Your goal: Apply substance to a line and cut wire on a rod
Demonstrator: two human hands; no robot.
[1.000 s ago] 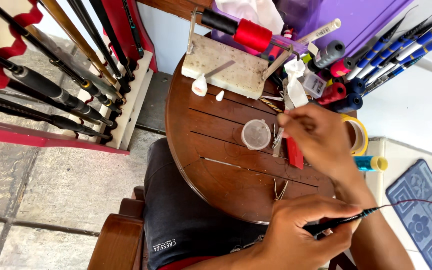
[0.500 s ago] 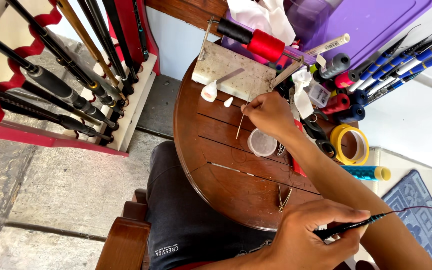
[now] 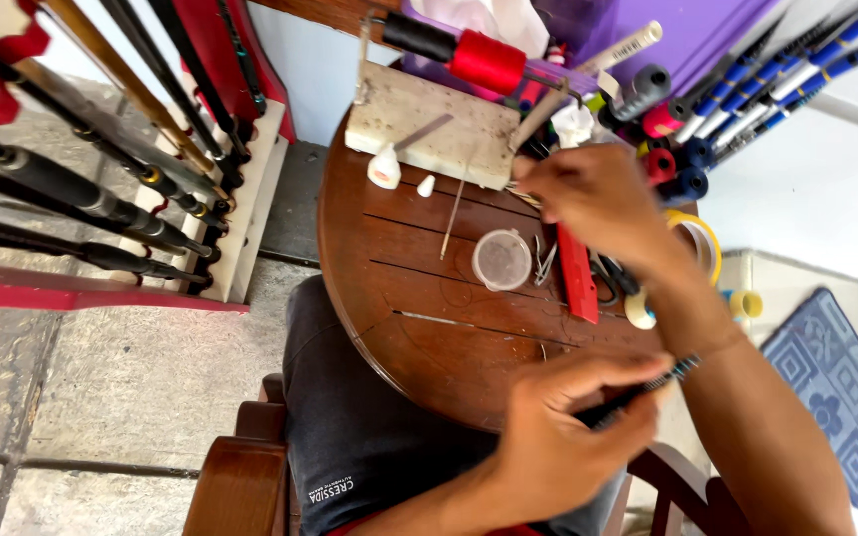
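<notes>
Left hand (image 3: 568, 437) is gripping one thin dark rod (image 3: 638, 392); right hand (image 3: 593, 194) is pinching one stick (image 3: 454, 213) over one lidded cup (image 3: 501, 260) on the round wooden bench (image 3: 399, 328); stone floor (image 3: 71, 397) is lying below.

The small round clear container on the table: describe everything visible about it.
The small round container is a shallow tub of clear, slightly cloudy plastic, seen from above; whether it is lidded or holds anything cannot be told. It sits flat near the middle of the round brown wooden table, free of both hands. A thin stick lies to its left, small metal bits lie close on its right, with a red bar beyond them.
</notes>
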